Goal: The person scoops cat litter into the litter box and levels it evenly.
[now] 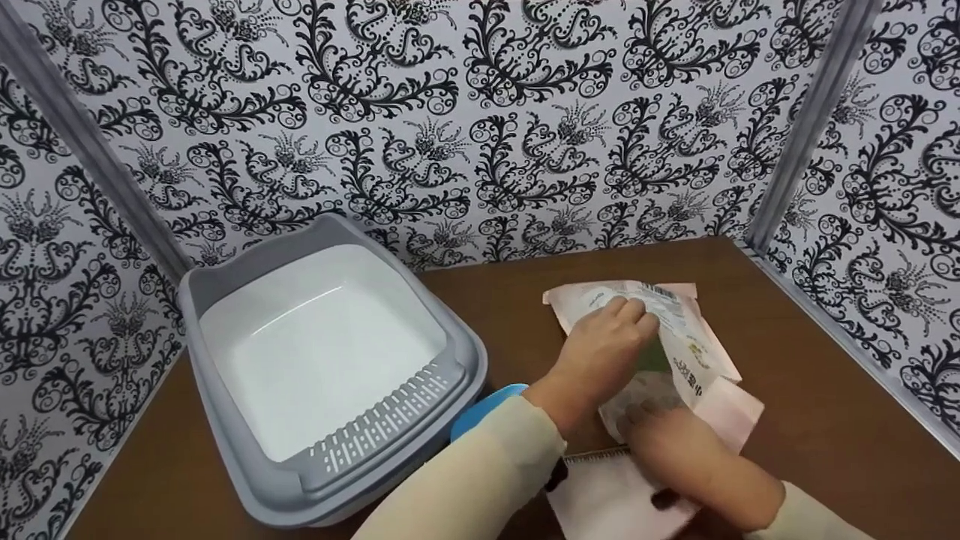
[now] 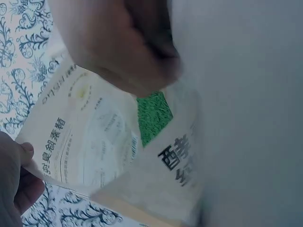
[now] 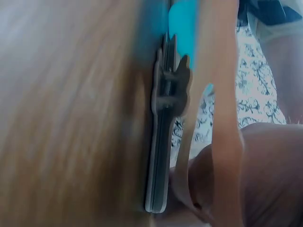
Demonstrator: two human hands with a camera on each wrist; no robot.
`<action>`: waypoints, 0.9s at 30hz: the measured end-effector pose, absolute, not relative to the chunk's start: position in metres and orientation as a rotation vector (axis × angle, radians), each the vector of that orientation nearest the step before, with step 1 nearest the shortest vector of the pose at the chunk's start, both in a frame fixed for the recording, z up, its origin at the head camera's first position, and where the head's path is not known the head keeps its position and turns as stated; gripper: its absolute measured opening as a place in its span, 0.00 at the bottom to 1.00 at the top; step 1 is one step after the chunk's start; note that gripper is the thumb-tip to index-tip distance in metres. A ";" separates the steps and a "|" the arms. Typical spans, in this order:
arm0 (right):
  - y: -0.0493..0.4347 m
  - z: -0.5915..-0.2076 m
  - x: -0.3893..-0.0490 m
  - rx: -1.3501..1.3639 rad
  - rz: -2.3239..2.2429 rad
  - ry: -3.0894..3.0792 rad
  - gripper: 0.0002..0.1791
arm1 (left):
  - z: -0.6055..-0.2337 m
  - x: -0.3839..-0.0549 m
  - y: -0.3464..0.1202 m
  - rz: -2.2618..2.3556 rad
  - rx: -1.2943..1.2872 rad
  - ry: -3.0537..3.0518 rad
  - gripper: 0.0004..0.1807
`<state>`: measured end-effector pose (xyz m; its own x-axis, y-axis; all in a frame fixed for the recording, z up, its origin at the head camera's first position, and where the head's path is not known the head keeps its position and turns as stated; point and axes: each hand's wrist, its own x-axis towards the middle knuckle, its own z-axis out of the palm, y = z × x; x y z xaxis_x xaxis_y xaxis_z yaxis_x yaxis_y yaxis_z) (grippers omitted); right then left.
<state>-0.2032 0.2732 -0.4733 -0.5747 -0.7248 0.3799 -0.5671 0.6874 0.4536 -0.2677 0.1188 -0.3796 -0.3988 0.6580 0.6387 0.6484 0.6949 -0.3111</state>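
Note:
A pale pink printed bag [image 1: 724, 409] lies on the brown table at the right, its upper layer raised. My left hand [image 1: 611, 341] grips the bag near its far end, fingers curled. Lower down, my right hand [image 1: 679, 442] holds the nearer part of the bag; its fingertips are partly hidden. A grainy green patch [image 2: 154, 117] shows on the bag in the left wrist view, where a thumb and fingers pinch one edge and a blurred hand covers the upper part. In the right wrist view, a long dark clip-like item [image 3: 161, 156] is close to my right hand.
A grey litter box [image 1: 465, 352] with a white inside and slotted front ledge stands at the left. Something blue [image 1: 484, 409] sits between it and my left forearm. Patterned walls [image 1: 517, 150] enclose the table's back and sides.

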 end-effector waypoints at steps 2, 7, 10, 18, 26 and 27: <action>0.272 -0.475 -0.202 0.985 -0.375 -2.315 0.14 | -0.378 -0.267 0.120 0.015 -0.999 -2.123 0.05; 0.268 -0.472 -0.200 0.958 -0.378 -2.359 0.08 | -0.376 -0.267 0.116 -0.005 -1.023 -2.125 0.06; 0.265 -0.469 -0.198 0.958 -0.385 -2.420 0.09 | -0.376 -0.267 0.113 -0.008 -1.036 -2.109 0.05; 0.257 -0.466 -0.185 0.952 -0.486 -2.517 0.19 | -0.383 -0.268 0.102 -0.043 -1.024 -2.049 0.03; 0.256 -0.466 -0.182 0.927 -0.514 -2.581 0.27 | -0.383 -0.266 0.101 -0.086 -1.029 -2.048 0.04; 0.256 -0.465 -0.182 0.932 -0.518 -2.591 0.32 | -0.384 -0.266 0.101 -0.087 -1.028 -2.048 0.04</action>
